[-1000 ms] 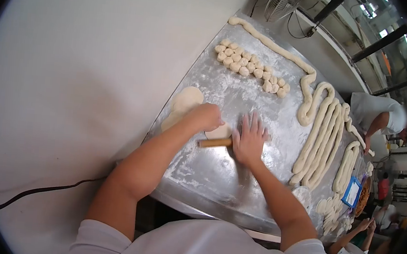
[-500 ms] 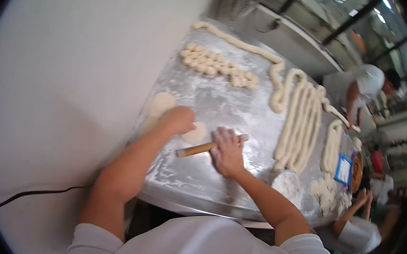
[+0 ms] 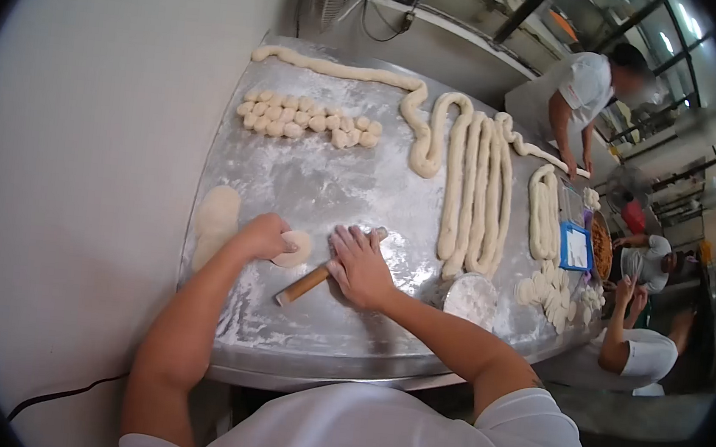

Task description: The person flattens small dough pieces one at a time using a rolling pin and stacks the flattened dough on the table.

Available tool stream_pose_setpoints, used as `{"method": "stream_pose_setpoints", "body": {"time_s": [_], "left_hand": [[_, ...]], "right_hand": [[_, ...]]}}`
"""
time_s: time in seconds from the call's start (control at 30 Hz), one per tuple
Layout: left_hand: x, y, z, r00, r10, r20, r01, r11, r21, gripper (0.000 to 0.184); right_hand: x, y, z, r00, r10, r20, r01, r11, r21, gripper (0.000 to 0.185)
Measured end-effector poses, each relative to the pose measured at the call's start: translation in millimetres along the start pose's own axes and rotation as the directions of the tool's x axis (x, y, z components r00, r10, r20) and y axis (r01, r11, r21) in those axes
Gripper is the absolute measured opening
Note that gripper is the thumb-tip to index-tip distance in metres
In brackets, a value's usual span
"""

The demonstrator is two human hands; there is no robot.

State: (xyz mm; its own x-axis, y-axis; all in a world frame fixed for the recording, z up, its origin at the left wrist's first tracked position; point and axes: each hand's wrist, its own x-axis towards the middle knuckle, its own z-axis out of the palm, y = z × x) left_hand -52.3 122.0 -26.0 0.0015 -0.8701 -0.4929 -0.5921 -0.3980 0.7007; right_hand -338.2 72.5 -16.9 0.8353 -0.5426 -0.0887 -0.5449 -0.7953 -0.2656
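Observation:
My left hand pinches the left edge of a flat round dough disc on the floured metal table. Under the palm of my right hand lies a wooden rolling pin, its fingers stretched over it. The pin slants, its near end to the lower left, just beside the disc and apart from it. Left of my left hand, thin dough rounds overlap by the wall. Farther back, several small dough balls sit in rows.
Long dough ropes lie at right, near a bowl of flour, a blue-rimmed tray, dough pieces and a pan of filling. A person handles a rope end; another person is at lower right.
The view has swung right, so the table appears farther left. The rolling pin has tilted more and sits apart from the disc, still under my right hand. My left hand remains at the disc.

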Motion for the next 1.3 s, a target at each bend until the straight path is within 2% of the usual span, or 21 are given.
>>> {"method": "stream_pose_setpoints", "body": {"time_s": [0.1, 0.17, 0.3, 0.37, 0.43, 0.5, 0.57, 0.67, 0.73, 0.83, 0.9, 0.93, 1.0, 1.1, 1.17, 1.23, 1.3], "left_hand": [[-8.0, 4.6, -5.7, 1.000, 0.003, -0.028, -0.001, 0.997, 0.072, 0.030], [-11.6, 6.8, -6.9, 0.990, -0.012, -0.139, 0.029, 0.992, 0.123, 0.029], [-10.9, 15.7, -11.5, 0.958, -0.058, -0.282, 0.110, 0.979, 0.172, 0.027], [-16.4, 19.1, -15.4, 0.970, -0.056, -0.237, 0.089, 0.988, 0.129, 0.030], [-16.9, 17.1, -16.6, 0.977, -0.041, -0.208, 0.063, 0.993, 0.100, 0.031], [-8.2, 8.9, -13.0, 0.981, -0.014, -0.193, 0.030, 0.996, 0.085, 0.033], [-10.6, 9.8, -16.9, 0.991, -0.040, -0.130, 0.050, 0.996, 0.073, 0.035], [-12.1, 5.9, -21.2, 0.996, -0.045, -0.081, 0.056, 0.989, 0.137, 0.034], [-12.0, 5.4, -23.0, 0.997, -0.034, -0.065, 0.047, 0.974, 0.222, 0.031], [-1.7, -9.3, -15.0, 0.986, -0.073, -0.147, 0.112, 0.955, 0.274, 0.027], [-6.1, -4.8, -20.3, 0.965, -0.119, -0.232, 0.174, 0.956, 0.237, 0.026], [-6.8, -3.8, -21.8, 0.951, -0.139, -0.275, 0.202, 0.955, 0.215, 0.026], [-4.8, -13.3, -22.9, 0.950, -0.093, -0.299, 0.162, 0.964, 0.213, 0.027], [-5.1, -17.9, -25.1, 0.960, -0.017, -0.279, 0.098, 0.956, 0.278, 0.028], [-2.5, -19.3, -28.0, 0.967, 0.034, -0.251, 0.050, 0.945, 0.322, 0.028], [1.5, -27.4, -24.7, 0.974, 0.077, -0.214, 0.000, 0.941, 0.338, 0.029], [-14.1, -5.9, -31.0, 0.987, 0.041, -0.157, 0.018, 0.933, 0.359, 0.029]], "right_hand": [[66.7, -16.7, 0.6, 0.993, 0.097, -0.073, -0.102, 0.992, -0.069, 0.074], [120.0, -22.7, 2.8, 0.987, 0.122, -0.100, -0.127, 0.991, -0.050, 0.082], [179.9, -29.7, 3.9, 0.975, 0.158, -0.156, -0.160, 0.987, 0.000, 0.081], [172.9, -25.9, 7.2, 0.959, 0.147, -0.241, -0.131, 0.988, 0.081, 0.080], [122.0, -21.0, 8.2, 0.966, 0.122, -0.228, -0.106, 0.991, 0.082, 0.076], [56.2, -14.8, 10.0, 0.994, 0.073, -0.083, -0.076, 0.997, -0.022, 0.072], [-1.1, -7.5, 12.0, 0.999, 0.042, -0.027, -0.042, 0.999, 0.007, 0.070], [-20.2, -5.7, 9.4, 1.000, 0.022, 0.001, -0.022, 0.999, -0.042, 0.070], [21.1, -14.0, 3.4, 0.997, 0.074, -0.019, -0.074, 0.996, -0.042, 0.073], [123.5, -26.5, 6.7, 0.980, 0.164, -0.111, -0.170, 0.984, -0.048, 0.080], [183.4, -36.0, 4.6, 0.948, 0.266, -0.175, -0.273, 0.962, -0.014, 0.082], [195.1, -38.8, 4.4, 0.943, 0.267, -0.200, -0.273, 0.962, -0.003, 0.082], [205.3, -40.1, 1.1, 0.925, 0.276, -0.260, -0.281, 0.960, 0.018, 0.082], [142.5, -29.2, 15.3, 0.938, 0.201, -0.281, -0.178, 0.978, 0.105, 0.080], [70.8, -29.4, 13.2, 0.975, 0.166, -0.150, -0.174, 0.984, -0.038, 0.073], [10.4, -23.0, 17.2, 0.982, 0.086, -0.169, -0.084, 0.996, 0.021, 0.070], [-25.5, -22.9, 7.8, 0.991, 0.028, -0.133, -0.032, 0.999, -0.032, 0.066]]}}
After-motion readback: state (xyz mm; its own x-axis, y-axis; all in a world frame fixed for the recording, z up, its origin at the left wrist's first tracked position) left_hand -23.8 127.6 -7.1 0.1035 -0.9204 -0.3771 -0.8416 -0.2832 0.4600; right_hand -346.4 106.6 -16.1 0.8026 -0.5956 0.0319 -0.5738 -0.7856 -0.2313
